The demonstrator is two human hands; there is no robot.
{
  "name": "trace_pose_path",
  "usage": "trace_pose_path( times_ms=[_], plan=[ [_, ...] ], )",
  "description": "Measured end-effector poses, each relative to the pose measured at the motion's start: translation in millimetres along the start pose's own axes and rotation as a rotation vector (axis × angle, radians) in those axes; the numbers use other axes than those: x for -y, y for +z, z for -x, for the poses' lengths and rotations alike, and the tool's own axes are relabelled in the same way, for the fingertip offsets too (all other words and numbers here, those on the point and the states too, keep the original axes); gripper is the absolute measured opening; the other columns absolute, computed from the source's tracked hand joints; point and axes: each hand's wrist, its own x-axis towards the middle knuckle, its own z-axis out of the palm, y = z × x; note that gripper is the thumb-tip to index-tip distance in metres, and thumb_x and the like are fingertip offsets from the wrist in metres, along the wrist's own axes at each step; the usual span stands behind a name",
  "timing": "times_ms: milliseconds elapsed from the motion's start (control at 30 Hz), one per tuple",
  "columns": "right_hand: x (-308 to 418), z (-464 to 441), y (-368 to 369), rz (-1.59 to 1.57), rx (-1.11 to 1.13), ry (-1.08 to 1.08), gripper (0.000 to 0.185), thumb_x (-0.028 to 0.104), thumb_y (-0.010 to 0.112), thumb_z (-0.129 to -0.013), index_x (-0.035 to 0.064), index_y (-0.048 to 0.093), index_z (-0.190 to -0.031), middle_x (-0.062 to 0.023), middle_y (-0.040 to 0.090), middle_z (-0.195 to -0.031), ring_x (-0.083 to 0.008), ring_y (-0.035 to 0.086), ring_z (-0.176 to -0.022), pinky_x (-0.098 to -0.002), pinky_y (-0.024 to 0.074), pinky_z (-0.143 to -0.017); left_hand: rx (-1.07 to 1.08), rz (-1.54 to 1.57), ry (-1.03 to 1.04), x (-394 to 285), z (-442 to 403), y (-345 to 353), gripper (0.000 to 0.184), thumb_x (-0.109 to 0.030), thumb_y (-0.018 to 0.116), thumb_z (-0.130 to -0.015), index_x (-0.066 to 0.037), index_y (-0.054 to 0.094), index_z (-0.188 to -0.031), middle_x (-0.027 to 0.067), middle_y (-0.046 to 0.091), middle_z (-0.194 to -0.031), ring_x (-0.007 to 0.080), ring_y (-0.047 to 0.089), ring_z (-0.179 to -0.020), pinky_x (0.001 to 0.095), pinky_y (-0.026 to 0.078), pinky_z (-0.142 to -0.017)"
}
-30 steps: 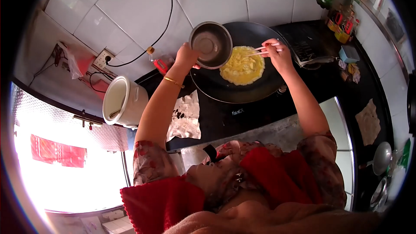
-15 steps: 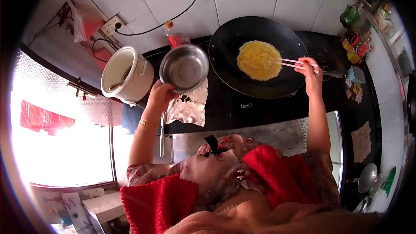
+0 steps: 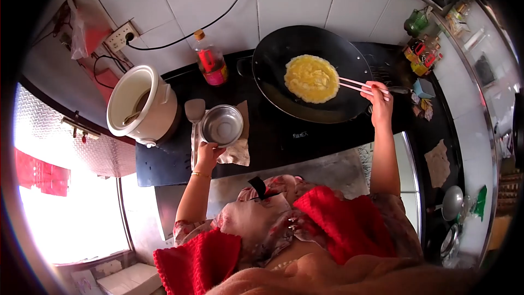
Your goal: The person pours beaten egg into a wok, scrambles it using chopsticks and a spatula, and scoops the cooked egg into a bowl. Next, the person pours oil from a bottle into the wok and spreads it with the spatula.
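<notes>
Pinched at the near rim, a shiny metal bowl (image 3: 222, 124) is in my left hand (image 3: 207, 155); it is low over a beige cloth (image 3: 238, 153) on the black counter, and I cannot tell if it rests there. Beside the bowl, on its left, a spatula (image 3: 195, 110) lies with its handle toward me. My right hand (image 3: 379, 104) is closed round a pair of pale chopsticks (image 3: 357, 84). Their tips meet the right edge of a round yellow egg layer (image 3: 311, 79), which lies in a large black wok (image 3: 275, 95).
A white pot (image 3: 143, 109) with a utensil inside stands at the left. Behind the cloth is a bottle with a red label (image 3: 212, 65). Several seasoning bottles (image 3: 423, 57) and a small blue box (image 3: 423, 88) are at the right. A power cord (image 3: 210, 26) runs along the tiled wall.
My left hand has lowered the bowl toward the cloth, bringing the spatula head and the bottle into fuller view. The chopsticks stay at the egg's right edge. The whole view has shifted slightly.
</notes>
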Motion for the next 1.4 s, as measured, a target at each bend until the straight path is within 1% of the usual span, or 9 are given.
trace_pose_path(
  times_ms=[67, 100, 267, 333, 600, 867, 1000, 1133, 1400],
  plan=[
    [2, 1, -3, 0.002, -0.021, 0.007, 0.02, 0.011, 0.049, -0.092, -0.0044, 0.06, -0.099, -0.0157, 0.062, -0.094, -0.0229, 0.064, -0.084, -0.0337, 0.0546, -0.075, 0.098, 0.075, -0.003, 13, -14, -16, 0.024, 0.002, 0.045, -0.082, 0.009, 0.047, -0.105, 0.0209, 0.055, -0.102, 0.0357, 0.061, -0.086, 0.0444, 0.056, -0.077],
    [5, 2, -4, 0.007, -0.031, 0.023, 0.02, 0.011, 0.048, -0.092, -0.0042, 0.06, -0.099, -0.016, 0.062, -0.095, -0.0233, 0.064, -0.084, -0.0343, 0.0547, -0.075, 0.181, -0.278, 0.248, 24, -18, -33, 0.024, 0.0, 0.046, -0.083, 0.008, 0.048, -0.105, 0.0199, 0.055, -0.102, 0.0341, 0.061, -0.085, 0.0431, 0.055, -0.078],
    [3, -14, -12, 0.093, -0.06, 0.048, 0.019, 0.009, 0.05, -0.09, -0.0036, 0.061, -0.097, -0.0143, 0.062, -0.092, -0.0204, 0.064, -0.082, -0.0317, 0.0544, -0.073, 0.048, -0.238, 0.113, 19, 21, -26, 0.039, -0.011, 0.047, -0.085, 0.001, 0.043, -0.122, 0.0099, 0.055, -0.095, 0.0229, 0.062, -0.078, 0.0347, 0.054, -0.065],
    [-8, -29, -20, 0.135, -0.065, 0.047, 0.018, 0.009, 0.05, -0.089, -0.0035, 0.061, -0.097, -0.0133, 0.063, -0.091, -0.0192, 0.063, -0.08, -0.0304, 0.0541, -0.072, 0.031, -0.242, 0.085, 19, 43, -27, 0.041, -0.005, 0.048, -0.082, 0.002, 0.042, -0.123, 0.0115, 0.051, -0.104, 0.0202, 0.061, -0.075, 0.0323, 0.054, -0.059],
    [-54, -84, -10, 0.076, -0.09, 0.178, 0.015, 0.009, 0.052, -0.088, -0.0015, 0.058, -0.098, -0.0123, 0.062, -0.091, -0.0204, 0.063, -0.081, -0.0328, 0.0545, -0.073, 0.03, -0.266, 0.04, 31, 101, -68, 0.036, -0.002, 0.044, -0.081, 0.002, 0.05, -0.116, 0.0106, 0.057, -0.099, 0.0226, 0.063, -0.076, 0.033, 0.053, -0.063],
    [-21, -86, 45, -0.082, 0.233, 0.256, 0.018, 0.009, 0.054, -0.086, -0.0041, 0.057, -0.097, -0.0143, 0.062, -0.089, -0.0237, 0.065, -0.078, -0.0348, 0.0561, -0.07, -0.186, -0.218, 0.004, 53, 141, -111, 0.036, -0.002, 0.041, -0.081, 0.003, 0.052, -0.115, 0.0114, 0.059, -0.097, 0.0226, 0.063, -0.075, 0.0325, 0.053, -0.062],
    [-17, -129, 22, 0.104, 0.174, 0.112, 0.019, 0.012, 0.054, -0.086, -0.0036, 0.058, -0.096, -0.0137, 0.063, -0.083, -0.0216, 0.064, -0.075, -0.0323, 0.0557, -0.067, -0.169, -0.305, 0.015, 67, 160, -119, 0.036, 0.001, 0.039, -0.081, 0.002, 0.053, -0.114, 0.0117, 0.061, -0.098, 0.0207, 0.063, -0.072, 0.0297, 0.052, -0.061],
    [-61, -157, 24, 0.039, 0.069, 0.209, 0.018, 0.011, 0.054, -0.085, -0.0026, 0.057, -0.096, -0.0137, 0.062, -0.081, -0.022, 0.063, -0.073, -0.033, 0.0558, -0.066, -0.107, -0.365, 0.004, 81, 172, -117, 0.035, 0.002, 0.04, -0.081, 0.002, 0.053, -0.113, 0.0123, 0.061, -0.096, 0.0241, 0.065, -0.073, 0.0327, 0.054, -0.064],
    [-34, -145, 60, 0.056, 0.589, 0.394, 0.019, 0.012, 0.052, -0.085, -0.0039, 0.059, -0.092, -0.0145, 0.063, -0.082, -0.0238, 0.064, -0.073, -0.0347, 0.0551, -0.068, -0.187, -0.453, -0.053, 109, 186, -129, 0.034, -0.002, 0.042, -0.082, 0.002, 0.052, -0.113, 0.0114, 0.06, -0.095, 0.0214, 0.064, -0.069, 0.0303, 0.053, -0.058]
  ],
)
